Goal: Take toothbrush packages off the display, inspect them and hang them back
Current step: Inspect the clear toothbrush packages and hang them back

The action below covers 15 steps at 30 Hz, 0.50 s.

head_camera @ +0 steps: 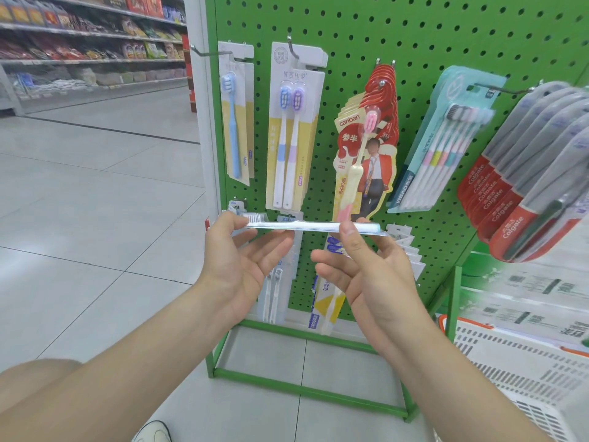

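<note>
L hand (242, 256), R hand (369, 272) pinch ends of flat toothbrush pkg (306, 225) before green pegboard (350, 33); open floor (95, 202) left; basket (510, 355), jutting Colgate packs (526, 173) crowd right

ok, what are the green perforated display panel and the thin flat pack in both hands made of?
Green perforated display panel: probably painted sheet metal, smooth finish; regular punched holes, wire hooks in them. Thin flat pack, edge-on: seemingly card backing with clear plastic blister; white bristles show through.
</note>
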Each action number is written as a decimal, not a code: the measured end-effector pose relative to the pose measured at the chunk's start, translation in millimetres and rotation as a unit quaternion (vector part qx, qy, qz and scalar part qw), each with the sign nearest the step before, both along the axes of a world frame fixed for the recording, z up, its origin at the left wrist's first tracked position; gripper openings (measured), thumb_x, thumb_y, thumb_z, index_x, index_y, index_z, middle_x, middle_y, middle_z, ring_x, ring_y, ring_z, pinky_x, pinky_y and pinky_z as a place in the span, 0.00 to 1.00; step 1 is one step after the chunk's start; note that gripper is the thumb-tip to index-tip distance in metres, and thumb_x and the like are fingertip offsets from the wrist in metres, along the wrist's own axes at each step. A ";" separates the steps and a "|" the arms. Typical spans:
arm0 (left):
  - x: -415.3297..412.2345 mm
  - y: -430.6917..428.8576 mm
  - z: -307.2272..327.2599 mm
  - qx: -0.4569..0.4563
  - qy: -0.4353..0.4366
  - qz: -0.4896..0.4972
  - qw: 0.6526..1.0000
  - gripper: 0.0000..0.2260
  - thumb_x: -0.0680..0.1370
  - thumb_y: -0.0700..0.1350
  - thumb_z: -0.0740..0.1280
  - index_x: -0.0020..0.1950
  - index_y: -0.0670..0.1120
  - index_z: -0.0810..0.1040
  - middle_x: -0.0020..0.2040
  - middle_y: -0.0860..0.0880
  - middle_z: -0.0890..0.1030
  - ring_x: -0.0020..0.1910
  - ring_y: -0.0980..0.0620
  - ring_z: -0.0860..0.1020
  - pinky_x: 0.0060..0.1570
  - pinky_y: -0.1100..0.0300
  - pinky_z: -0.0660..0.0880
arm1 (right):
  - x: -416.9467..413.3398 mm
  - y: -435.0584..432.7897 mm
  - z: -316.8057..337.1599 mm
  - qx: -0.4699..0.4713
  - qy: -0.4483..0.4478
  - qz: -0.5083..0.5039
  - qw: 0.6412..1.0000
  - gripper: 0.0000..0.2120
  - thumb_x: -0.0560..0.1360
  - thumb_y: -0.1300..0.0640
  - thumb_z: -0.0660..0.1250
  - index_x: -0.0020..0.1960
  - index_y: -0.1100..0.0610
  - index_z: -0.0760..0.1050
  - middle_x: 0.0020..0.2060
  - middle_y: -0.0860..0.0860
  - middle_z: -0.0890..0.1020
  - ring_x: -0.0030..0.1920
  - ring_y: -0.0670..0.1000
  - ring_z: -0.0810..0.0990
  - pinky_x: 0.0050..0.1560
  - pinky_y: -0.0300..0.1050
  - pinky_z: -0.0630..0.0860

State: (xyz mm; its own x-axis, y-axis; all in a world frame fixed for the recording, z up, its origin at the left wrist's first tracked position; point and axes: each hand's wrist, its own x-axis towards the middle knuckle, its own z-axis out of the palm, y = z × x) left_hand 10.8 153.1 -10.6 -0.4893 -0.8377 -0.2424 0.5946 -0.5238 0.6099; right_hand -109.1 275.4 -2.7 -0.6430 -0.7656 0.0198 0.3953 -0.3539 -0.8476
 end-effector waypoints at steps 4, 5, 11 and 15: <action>0.7 2.1 2.7 -0.041 0.012 -0.030 0.999 0.04 0.81 0.40 0.63 0.52 0.41 0.76 0.57 0.32 0.85 0.50 0.38 0.88 0.43 0.53 0.85 | -1.3 -0.2 -0.5 -0.008 -0.040 0.006 0.999 0.24 0.78 0.60 0.74 0.71 0.55 0.68 0.41 0.49 0.89 0.39 0.58 0.89 0.38 0.45 0.85; 0.3 3.6 3.7 -0.052 0.012 -0.039 0.998 0.03 0.81 0.39 0.64 0.50 0.41 0.77 0.59 0.31 0.85 0.54 0.38 0.87 0.44 0.53 0.85 | -1.3 0.5 -0.7 -0.008 -0.045 0.007 0.999 0.27 0.79 0.61 0.73 0.73 0.53 0.66 0.40 0.49 0.89 0.40 0.58 0.89 0.39 0.45 0.85; -4.4 5.4 4.9 -0.111 0.010 -0.070 0.991 0.07 0.84 0.46 0.69 0.49 0.44 0.79 0.57 0.37 0.86 0.57 0.40 0.86 0.49 0.54 0.86 | -7.6 -0.9 -10.0 0.067 -0.001 -0.078 0.995 0.21 0.77 0.62 0.77 0.66 0.51 0.77 0.52 0.54 0.87 0.49 0.53 0.86 0.50 0.49 0.83; -8.2 2.4 -1.0 -0.153 -0.030 -0.062 0.986 0.11 0.81 0.53 0.70 0.56 0.47 0.76 0.50 0.43 0.83 0.52 0.43 0.82 0.48 0.52 0.85 | -11.7 1.7 -14.9 0.168 0.106 -0.083 0.977 0.13 0.76 0.60 0.76 0.59 0.48 0.83 0.54 0.50 0.85 0.48 0.43 0.80 0.44 0.37 0.73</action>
State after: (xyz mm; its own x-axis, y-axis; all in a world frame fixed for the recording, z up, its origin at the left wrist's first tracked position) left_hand 2.7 155.5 -11.6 -0.5850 -0.8108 -0.0193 0.4962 -0.3767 0.7822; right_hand -120.8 277.1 -17.6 -0.7675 -0.6373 -0.0692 0.1596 -0.0854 -0.9835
